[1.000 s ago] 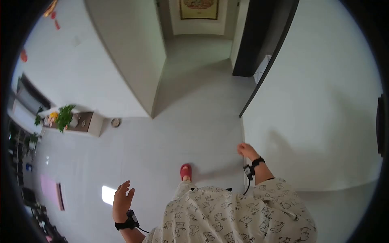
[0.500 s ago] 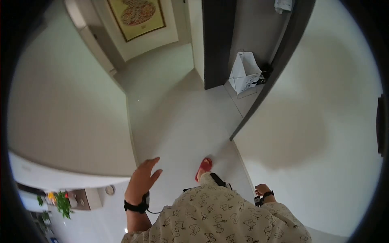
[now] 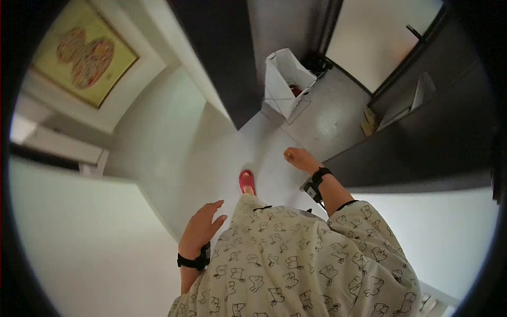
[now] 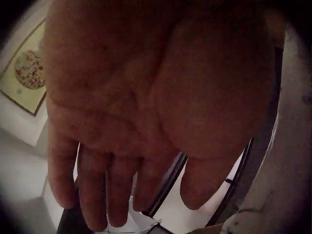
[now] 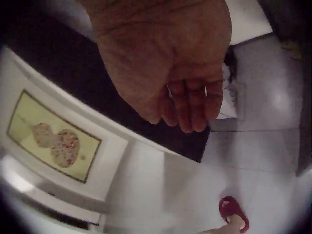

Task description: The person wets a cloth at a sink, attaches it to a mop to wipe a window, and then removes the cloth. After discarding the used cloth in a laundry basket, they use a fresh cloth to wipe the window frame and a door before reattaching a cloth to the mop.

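My left hand (image 3: 200, 228) hangs in the air at the left of the body, and nothing is in it. In the left wrist view its palm (image 4: 117, 92) faces the camera, fingers fairly straight and thumb apart. My right hand (image 3: 302, 159) is raised ahead of the body, near the dark doorway. The right wrist view shows its palm (image 5: 165, 58) bare and the fingers loosely bent. A white paper bag (image 3: 280, 87) with something dark red inside stands on the floor beyond the right hand. One foot in a red slipper (image 3: 246, 179) is on the floor.
A dark door frame (image 3: 216, 53) stands ahead, left of the bag. A dark panel (image 3: 412, 150) borders the right side. A yellow gourd picture (image 3: 87, 61) hangs at the far left, with a white wall (image 3: 79, 222) below. Pale floor (image 3: 169, 142) runs between.
The view has turned right toward the dark doorway, bringing the white bag into full sight. The right hand has swung forward since half a second ago. Both hands stay without anything in them.
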{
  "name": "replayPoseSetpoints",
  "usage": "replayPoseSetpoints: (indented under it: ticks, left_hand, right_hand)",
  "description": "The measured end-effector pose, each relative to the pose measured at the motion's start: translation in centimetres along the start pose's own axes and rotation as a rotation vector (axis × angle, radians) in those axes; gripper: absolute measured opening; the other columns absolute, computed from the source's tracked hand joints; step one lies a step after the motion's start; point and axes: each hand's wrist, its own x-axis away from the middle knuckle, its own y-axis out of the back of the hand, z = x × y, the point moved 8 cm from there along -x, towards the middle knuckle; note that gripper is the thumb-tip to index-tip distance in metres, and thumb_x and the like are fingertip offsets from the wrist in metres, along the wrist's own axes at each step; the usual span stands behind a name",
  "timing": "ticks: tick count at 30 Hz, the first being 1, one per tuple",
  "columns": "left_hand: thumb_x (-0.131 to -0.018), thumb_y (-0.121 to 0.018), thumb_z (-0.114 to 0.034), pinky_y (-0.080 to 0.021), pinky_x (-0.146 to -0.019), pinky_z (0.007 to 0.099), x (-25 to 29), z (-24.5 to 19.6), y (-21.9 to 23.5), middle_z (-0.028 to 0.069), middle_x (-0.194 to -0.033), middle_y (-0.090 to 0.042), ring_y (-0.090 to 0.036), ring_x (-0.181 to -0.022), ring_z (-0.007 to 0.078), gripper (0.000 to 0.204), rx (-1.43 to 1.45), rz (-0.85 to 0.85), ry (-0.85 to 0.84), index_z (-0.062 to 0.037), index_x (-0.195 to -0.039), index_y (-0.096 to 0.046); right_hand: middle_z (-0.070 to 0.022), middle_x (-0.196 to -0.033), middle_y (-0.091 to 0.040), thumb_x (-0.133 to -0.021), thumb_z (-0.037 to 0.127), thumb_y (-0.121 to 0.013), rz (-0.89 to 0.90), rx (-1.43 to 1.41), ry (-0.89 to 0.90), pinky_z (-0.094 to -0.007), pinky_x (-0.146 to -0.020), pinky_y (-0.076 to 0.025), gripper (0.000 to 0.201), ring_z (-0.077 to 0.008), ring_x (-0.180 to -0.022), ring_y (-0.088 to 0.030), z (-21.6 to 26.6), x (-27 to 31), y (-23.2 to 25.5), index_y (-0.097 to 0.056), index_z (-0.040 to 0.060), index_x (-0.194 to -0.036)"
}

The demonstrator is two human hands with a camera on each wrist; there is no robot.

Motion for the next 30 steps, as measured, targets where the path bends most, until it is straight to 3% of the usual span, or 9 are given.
replayPoseSetpoints:
  ticks: [6, 9, 12, 15, 18, 21, 25, 29, 30]
  left_hand:
    - [-0.083, -0.055, -0.021, -0.043, -0.082, 0.0369, -17.7, 0.0, 8.6, 0.0151, -0.106, -0.055, -0.053, -0.097, 0.0305, 0.037, -0.154, 0.231, -0.1, -0.0042, -0.116, -0.049]
    - [-0.083, -0.056, -0.02, -0.043, -0.083, 0.0366, -24.9, -1.3, 11.3, 0.0153, -0.107, -0.055, -0.052, -0.099, 0.0302, 0.037, -0.211, 0.261, -0.124, -0.0046, -0.116, -0.049]
    - [-0.082, -0.057, -0.02, -0.043, -0.085, 0.0366, -31.5, -1.6, 11.5, 0.0157, -0.109, -0.054, -0.052, -0.1, 0.0303, 0.039, -0.238, 0.299, -0.109, -0.0038, -0.116, -0.049]
    - [-0.082, -0.056, -0.021, -0.042, -0.086, 0.0368, -36.1, -1.5, 8.4, 0.0162, -0.11, -0.054, -0.052, -0.101, 0.0309, 0.039, -0.249, 0.347, -0.071, -0.0028, -0.116, -0.049]
    - [-0.084, -0.054, -0.024, -0.041, -0.087, 0.0368, -41.1, -2.7, 4.8, 0.0167, -0.109, -0.054, -0.052, -0.1, 0.0319, 0.038, -0.169, 0.481, -0.007, -0.0027, -0.116, -0.05]
    - [-0.084, -0.054, -0.024, -0.043, -0.084, 0.0368, -45.3, -3.1, 1.0, 0.0169, -0.108, -0.055, -0.053, -0.097, 0.0323, 0.038, -0.137, 0.603, 0.034, -0.0033, -0.115, -0.05]
    - [-0.084, -0.053, -0.023, -0.045, -0.081, 0.0368, -52.7, -3.0, -4.0, 0.017, -0.104, -0.056, -0.054, -0.094, 0.0332, 0.035, -0.124, 0.572, -0.025, -0.0033, -0.113, -0.051]
    - [-0.084, -0.054, -0.022, -0.045, -0.08, 0.0368, -56.9, -0.3, -10.5, 0.0173, -0.101, -0.057, -0.055, -0.095, 0.0319, 0.033, 0.139, 0.714, 0.186, -0.0024, -0.111, -0.052]
    - [-0.084, -0.053, -0.021, -0.045, -0.08, 0.037, -57.3, 0.5, -12.4, 0.0178, -0.101, -0.057, -0.056, -0.094, 0.0316, 0.032, 0.063, 0.703, 0.057, -0.0017, -0.111, -0.052]
  right_hand:
    - [-0.0106, -0.086, -0.064, -0.081, 0.022, -0.053, 0.08, 0.156, -0.371, -0.0347, -0.068, -0.048, 0.022, -0.0284, -0.077, -0.061, -10.4, -4.4, 0.5, -0.06, 0.0087, -0.098]
    - [-0.0089, -0.081, -0.064, -0.082, 0.019, -0.052, 0.076, -0.127, -0.654, -0.0315, -0.066, -0.048, 0.022, -0.0233, -0.076, -0.061, -12.0, -4.3, 2.3, -0.06, 0.0081, -0.099]
    - [-0.0068, -0.083, -0.061, -0.085, 0.015, -0.049, 0.168, -0.24, -0.379, -0.0313, -0.062, -0.048, 0.019, -0.017, -0.074, -0.06, -18.5, -8.1, 0.7, -0.056, 0.0064, -0.1]
    - [-0.0073, -0.086, -0.06, -0.085, 0.024, -0.053, 0.064, -0.719, -0.156, -0.0291, -0.066, -0.046, 0.022, -0.0145, -0.073, -0.057, -24.0, -15.0, 2.0, -0.054, 0.0102, -0.101]
    - [-0.0107, -0.08, -0.059, -0.083, 0.029, -0.054, -0.081, -0.169, -0.26, -0.031, -0.067, -0.046, 0.027, -0.0168, -0.071, -0.057, -16.3, -24.7, 14.1, -0.057, 0.0074, -0.098]
    - [-0.0129, -0.078, -0.06, -0.082, 0.026, -0.054, -0.087, -0.406, -0.339, -0.0348, -0.067, -0.046, 0.026, -0.022, -0.072, -0.059, -14.3, -31.8, 20.3, -0.058, 0.005, -0.097]
    - [-0.0141, -0.081, -0.061, -0.081, 0.025, -0.052, 0.029, -0.208, -0.263, -0.0377, -0.067, -0.046, 0.026, -0.0276, -0.073, -0.06, -19.9, -40.9, 21.0, -0.06, 0.0057, -0.096]
    - [-0.0157, -0.083, -0.063, -0.082, 0.026, -0.044, 0.284, 0.172, -0.242, -0.0393, -0.068, -0.047, 0.029, -0.0318, -0.075, -0.06, -31.6, -47.0, 14.7, -0.064, 0.0046, -0.083]
    - [-0.0159, -0.082, -0.063, -0.083, 0.025, -0.044, 0.296, 0.171, -0.396, -0.0385, -0.067, -0.048, 0.029, -0.0312, -0.073, -0.06, -32.4, -47.9, 16.3, -0.063, 0.0037, -0.082]
